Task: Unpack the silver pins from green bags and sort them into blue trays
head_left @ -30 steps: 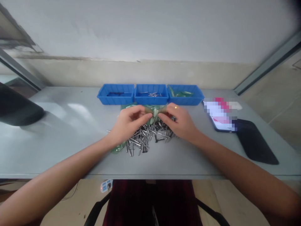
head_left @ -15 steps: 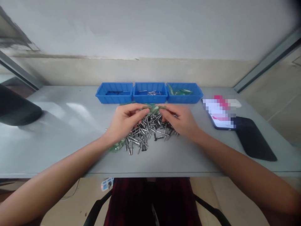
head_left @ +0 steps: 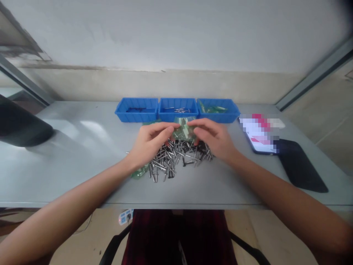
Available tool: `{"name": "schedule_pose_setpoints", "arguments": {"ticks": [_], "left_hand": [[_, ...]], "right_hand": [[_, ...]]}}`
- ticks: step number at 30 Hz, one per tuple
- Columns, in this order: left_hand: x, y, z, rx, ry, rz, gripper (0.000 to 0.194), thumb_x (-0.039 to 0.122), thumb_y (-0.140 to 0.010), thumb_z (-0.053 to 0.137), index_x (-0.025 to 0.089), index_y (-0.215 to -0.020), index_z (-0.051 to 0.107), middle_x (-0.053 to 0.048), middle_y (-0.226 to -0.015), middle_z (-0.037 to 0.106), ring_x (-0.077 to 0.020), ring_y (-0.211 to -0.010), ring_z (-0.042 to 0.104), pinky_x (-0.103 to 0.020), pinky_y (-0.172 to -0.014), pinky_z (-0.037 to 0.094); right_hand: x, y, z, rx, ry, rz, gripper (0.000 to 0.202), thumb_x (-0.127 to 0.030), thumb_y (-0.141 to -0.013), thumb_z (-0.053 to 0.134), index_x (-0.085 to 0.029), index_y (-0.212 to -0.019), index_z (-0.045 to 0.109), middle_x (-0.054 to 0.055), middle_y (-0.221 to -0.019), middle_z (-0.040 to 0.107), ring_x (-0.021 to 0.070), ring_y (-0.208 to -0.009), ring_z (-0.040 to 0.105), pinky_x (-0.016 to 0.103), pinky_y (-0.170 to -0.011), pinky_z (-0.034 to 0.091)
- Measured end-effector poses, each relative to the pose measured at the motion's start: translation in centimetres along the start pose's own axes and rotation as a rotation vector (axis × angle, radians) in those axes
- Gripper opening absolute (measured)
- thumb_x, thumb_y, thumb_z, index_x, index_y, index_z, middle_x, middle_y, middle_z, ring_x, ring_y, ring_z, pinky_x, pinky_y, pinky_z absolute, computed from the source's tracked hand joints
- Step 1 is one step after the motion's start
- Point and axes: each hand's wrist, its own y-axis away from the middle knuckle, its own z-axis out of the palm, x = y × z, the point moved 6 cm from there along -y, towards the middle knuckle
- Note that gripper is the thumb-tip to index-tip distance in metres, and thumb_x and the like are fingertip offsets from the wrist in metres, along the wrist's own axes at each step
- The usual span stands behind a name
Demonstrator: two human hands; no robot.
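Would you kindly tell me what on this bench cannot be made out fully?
Head view, green packet: its exact contents are too blurred to identify.
Head view, metal pins: any behind the left hand are hidden.
Head view, phone: pixelation hides its screen.
Head view, dark object: the left picture edge cuts it off.
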Motion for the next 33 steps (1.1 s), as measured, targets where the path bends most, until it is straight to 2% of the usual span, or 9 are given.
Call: {"name": "schedule_pose_setpoints", "arguments": {"ticks": [3,9,13,17,19,24,28,30,33], "left_hand": [[0.0,-0.1,0.1,0.011,0.002,0.037,0.016,0.031,-0.085,0.063,0.020,-0.090,0.074,-0.002,-0.073,0.069,-0.0106,-0.058,0.057,-0.023,-0.054,0.048],[-0.1,-0.2,0.5,0.001,-0.010,0.067,0.009,0.024,-0.082,0.066,0.018,-0.088,0.071,-0.002,-0.077,0.070,-0.0107,-0.062,0.059,-0.023,-0.057,0.049],[-0.1,-0.2,0.5,0.007,0.019,0.086,0.008,0.023,-0.082,0.066,0.017,-0.086,0.067,-0.002,-0.079,0.069,-0.0116,-0.066,0.062,-0.023,-0.059,0.051],[-0.4,-0.2,0.7,-0.017,0.160,0.041,0.039,0.018,-0.080,0.068,0.019,-0.115,0.053,0.000,-0.078,0.067,-0.0114,-0.064,0.062,-0.023,-0.057,0.053],[-0.5,-0.3,0.8,-0.031,0.161,0.028,0.044,0.017,-0.079,0.068,0.019,-0.120,0.051,0.000,-0.077,0.066,-0.0111,-0.063,0.062,-0.023,-0.058,0.053],[-0.6,-0.5,0.6,-0.005,0.095,0.056,0.017,0.018,-0.080,0.068,0.015,-0.096,0.063,-0.003,-0.081,0.067,-0.0104,-0.067,0.062,-0.023,-0.061,0.053],[-0.6,-0.5,0.7,-0.019,0.095,0.072,0.011,0.018,-0.081,0.067,0.015,-0.091,0.065,-0.003,-0.081,0.068,-0.0100,-0.069,0.063,-0.022,-0.061,0.053],[-0.5,-0.5,0.8,-0.027,0.100,0.081,0.010,0.018,-0.082,0.066,0.015,-0.091,0.065,-0.003,-0.083,0.069,-0.0105,-0.070,0.064,-0.022,-0.062,0.054],[-0.2,-0.4,0.8,-0.021,0.088,0.100,0.009,0.018,-0.081,0.067,0.015,-0.089,0.065,-0.003,-0.084,0.069,-0.0113,-0.072,0.065,-0.023,-0.063,0.054]], "right_hand": [[-0.6,0.2,0.4,0.012,0.087,-0.029,0.019,-0.032,-0.085,0.062,-0.024,-0.102,0.066,-0.002,-0.073,0.060,0.0095,-0.057,0.057,0.024,-0.052,0.050],[-0.9,0.2,0.6,0.021,0.125,-0.087,0.012,-0.024,-0.085,0.062,-0.022,-0.096,0.065,0.001,-0.088,0.065,0.0108,-0.070,0.060,0.024,-0.058,0.052],[-1.1,0.1,0.5,0.032,0.185,-0.141,0.005,-0.021,-0.086,0.061,-0.022,-0.090,0.064,-0.001,-0.084,0.066,0.0100,-0.068,0.060,0.022,-0.057,0.050],[-1.7,0.2,0.5,0.058,0.304,-0.264,0.009,-0.016,-0.086,0.058,-0.023,-0.086,0.064,-0.002,-0.083,0.067,0.0104,-0.070,0.060,0.023,-0.060,0.049],[-2.0,0.3,0.5,0.066,0.355,-0.301,0.010,-0.015,-0.086,0.058,-0.023,-0.086,0.064,-0.002,-0.083,0.068,0.0109,-0.071,0.060,0.024,-0.061,0.048],[-2.0,0.4,0.4,0.076,0.385,-0.279,0.006,-0.020,-0.088,0.058,-0.024,-0.088,0.061,-0.001,-0.084,0.066,0.0121,-0.074,0.060,0.025,-0.061,0.048],[-1.1,0.6,0.3,0.120,0.335,-0.216,0.013,-0.020,-0.084,0.060,-0.024,-0.081,0.048,-0.004,-0.078,0.056,0.0092,-0.064,0.055,0.023,-0.057,0.047],[-0.6,0.7,0.1,0.165,0.257,-0.171,0.019,-0.022,-0.082,0.062,-0.025,-0.087,0.044,-0.003,-0.084,0.054,0.0097,-0.066,0.056,0.024,-0.059,0.049],[-0.3,0.5,0.2,0.143,0.212,-0.142,0.028,-0.023,-0.083,0.061,-0.026,-0.103,0.043,0.000,-0.092,0.057,0.0130,-0.076,0.060,0.028,-0.064,0.051]]}}
